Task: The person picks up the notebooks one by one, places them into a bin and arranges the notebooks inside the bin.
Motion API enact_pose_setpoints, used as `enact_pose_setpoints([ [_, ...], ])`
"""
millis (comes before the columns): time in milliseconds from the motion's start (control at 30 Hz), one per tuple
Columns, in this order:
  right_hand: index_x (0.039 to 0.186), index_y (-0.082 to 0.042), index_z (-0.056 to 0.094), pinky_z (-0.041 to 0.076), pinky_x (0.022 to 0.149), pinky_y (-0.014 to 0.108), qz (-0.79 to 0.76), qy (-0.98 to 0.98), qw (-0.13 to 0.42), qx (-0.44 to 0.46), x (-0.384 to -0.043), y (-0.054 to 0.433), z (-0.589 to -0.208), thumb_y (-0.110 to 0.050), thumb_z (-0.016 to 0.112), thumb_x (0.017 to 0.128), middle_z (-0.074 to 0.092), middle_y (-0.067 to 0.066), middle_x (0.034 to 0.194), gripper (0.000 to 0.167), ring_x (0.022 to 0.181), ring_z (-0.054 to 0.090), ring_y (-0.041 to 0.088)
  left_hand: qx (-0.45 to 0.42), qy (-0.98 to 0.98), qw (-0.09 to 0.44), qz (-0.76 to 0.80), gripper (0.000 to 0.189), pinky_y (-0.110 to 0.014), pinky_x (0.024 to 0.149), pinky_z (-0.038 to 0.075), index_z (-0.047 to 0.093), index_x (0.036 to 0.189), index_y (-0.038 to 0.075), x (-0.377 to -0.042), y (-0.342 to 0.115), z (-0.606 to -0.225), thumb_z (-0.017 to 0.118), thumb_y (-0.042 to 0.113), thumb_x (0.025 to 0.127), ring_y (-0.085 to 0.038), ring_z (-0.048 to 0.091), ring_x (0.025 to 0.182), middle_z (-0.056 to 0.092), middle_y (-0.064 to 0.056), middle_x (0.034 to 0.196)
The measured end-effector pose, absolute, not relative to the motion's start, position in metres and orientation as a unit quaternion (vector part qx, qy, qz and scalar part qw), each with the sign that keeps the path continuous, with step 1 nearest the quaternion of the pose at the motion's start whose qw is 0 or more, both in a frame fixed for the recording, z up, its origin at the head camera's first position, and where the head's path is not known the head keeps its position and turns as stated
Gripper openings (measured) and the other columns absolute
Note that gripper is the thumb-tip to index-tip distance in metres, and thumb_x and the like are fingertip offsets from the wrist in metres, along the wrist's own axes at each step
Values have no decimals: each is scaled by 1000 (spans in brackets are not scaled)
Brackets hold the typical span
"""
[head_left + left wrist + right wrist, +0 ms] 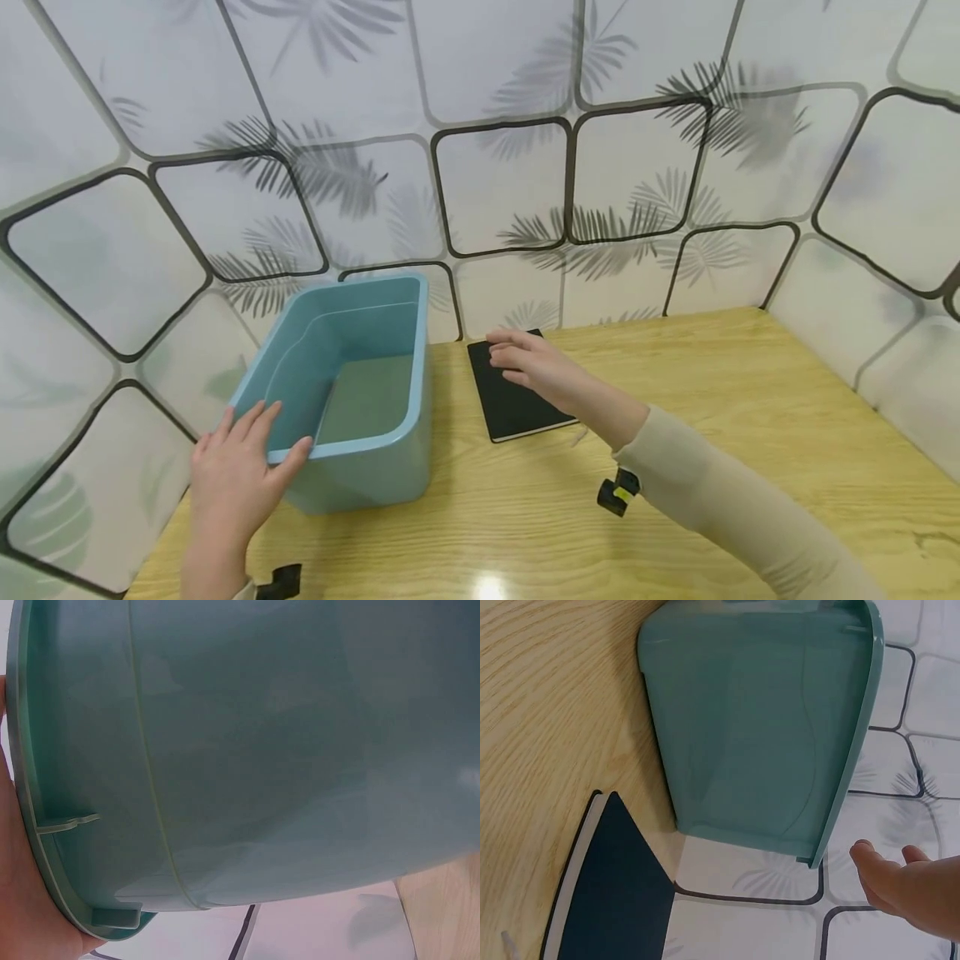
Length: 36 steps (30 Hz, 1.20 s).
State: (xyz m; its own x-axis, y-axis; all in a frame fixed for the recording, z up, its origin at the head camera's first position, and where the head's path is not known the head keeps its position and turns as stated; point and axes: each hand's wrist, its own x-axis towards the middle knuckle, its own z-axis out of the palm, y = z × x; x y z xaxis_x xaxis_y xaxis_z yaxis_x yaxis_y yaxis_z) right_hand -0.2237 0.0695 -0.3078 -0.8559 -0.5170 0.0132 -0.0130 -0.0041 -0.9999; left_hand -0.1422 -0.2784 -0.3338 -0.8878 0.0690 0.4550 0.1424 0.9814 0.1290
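A blue-green plastic bin [431, 379] stands on the left of the wooden table, its inside bare in the head view. My left hand [234, 471] rests on its near left rim with fingers spread. From the left wrist, the bin's outer wall [262, 750] fills most of the view, with the hand along the rim. My right hand [540, 367] hovers over a black notebook [506, 396], fingers extended and holding nothing. In the right wrist view, the hand [907, 889] is apart from the bin, and the notebook [615, 892] lies beside the bin.
The light wooden table [712, 400] meets a white wall [502, 192] with black outlines and leaf prints at the back and sides. A small pale object [580, 436] lies close to the notebook's near right corner. Black wrist cameras sit below both hands.
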Motion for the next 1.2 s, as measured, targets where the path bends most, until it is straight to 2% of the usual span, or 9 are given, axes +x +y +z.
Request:
enact_pose_setpoints([
  [567, 134, 1, 29, 25, 101, 43, -645, 727, 181, -152, -230, 88, -344, -17, 43, 93, 26, 21, 138, 47, 127, 26, 33, -52, -970, 226, -79, 65, -64, 87, 21, 47, 123, -2, -141, -280, -334, 48, 50, 84, -49, 30, 116, 46, -26, 122],
  [800, 134, 3, 28, 27, 100, 44, -618, 749, 178, -157, -233, 95, -358, -27, 46, 91, 26, 24, 137, 55, 125, 27, 35, -58, -965, 242, -85, 63, -63, 86, 23, 50, 121, -1, -142, -280, -334, 50, 49, 83, -50, 32, 114, 47, -26, 120],
  [1033, 135, 2, 28, 27, 99, 47, -581, 789, 157, -123, -245, 106, -375, -18, 44, 92, 31, 26, 133, 50, 122, 32, 37, -61, -964, 244, -87, 62, -63, 85, 23, 50, 120, -2, -143, -280, -334, 50, 48, 84, -50, 33, 113, 48, -26, 120],
  [1200, 136, 3, 25, 29, 97, 49, -550, 816, 144, -101, -253, 116, -384, -21, 45, 91, 30, 27, 133, 54, 120, 33, 40, -62, -963, 247, -87, 61, -64, 85, 23, 50, 120, -2, -144, -281, -334, 50, 48, 84, -50, 33, 113, 48, -26, 119],
])
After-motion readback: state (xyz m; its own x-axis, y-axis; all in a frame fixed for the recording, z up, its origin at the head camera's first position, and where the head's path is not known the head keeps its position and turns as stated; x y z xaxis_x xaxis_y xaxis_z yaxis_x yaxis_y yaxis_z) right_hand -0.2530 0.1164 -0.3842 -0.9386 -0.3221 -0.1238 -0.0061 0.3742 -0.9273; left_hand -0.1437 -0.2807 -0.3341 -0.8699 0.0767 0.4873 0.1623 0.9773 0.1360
